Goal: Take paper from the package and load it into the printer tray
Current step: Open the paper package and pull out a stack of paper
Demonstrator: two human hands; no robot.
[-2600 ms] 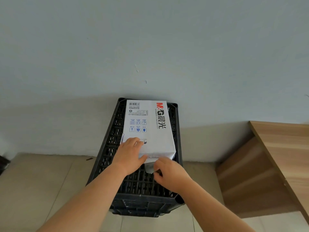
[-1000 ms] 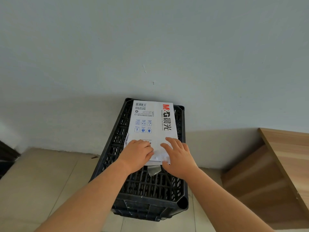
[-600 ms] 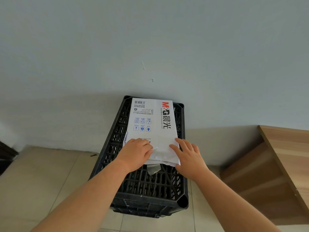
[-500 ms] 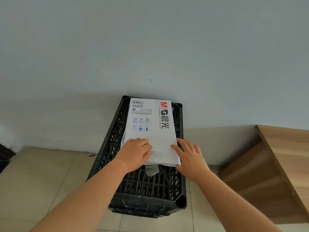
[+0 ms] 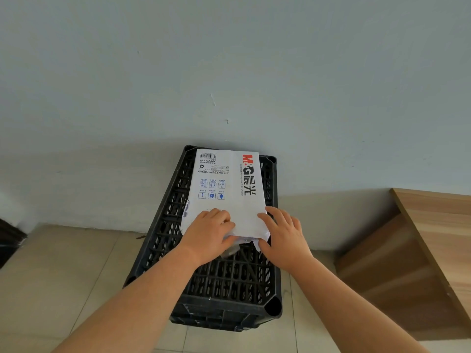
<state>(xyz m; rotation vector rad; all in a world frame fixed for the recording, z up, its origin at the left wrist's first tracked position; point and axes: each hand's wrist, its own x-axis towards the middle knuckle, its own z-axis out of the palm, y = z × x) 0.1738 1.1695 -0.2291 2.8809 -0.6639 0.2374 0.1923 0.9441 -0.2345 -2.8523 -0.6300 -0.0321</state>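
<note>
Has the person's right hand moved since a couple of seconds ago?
Yes. The right hand went from the near open end of the white paper package to its right edge, towards the black plastic crate's right side.

Black crate (image 5: 224, 284) on tiled floor (image 5: 63, 263) by wall; paper package (image 5: 229, 189) lying flat on top.

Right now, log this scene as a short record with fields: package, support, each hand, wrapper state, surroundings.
package: white M&G paper ream, lying flat, printed side up
support: black plastic crate, upside down on the tiled floor, against the wall
left hand: on the ream's near left corner, fingers curled at the wrapper
right hand: at the near right corner, fingers spread on the edge
wrapper state: near end torn and crumpled; no sheets out yet
surroundings: wooden furniture at right; no printer in view
</note>
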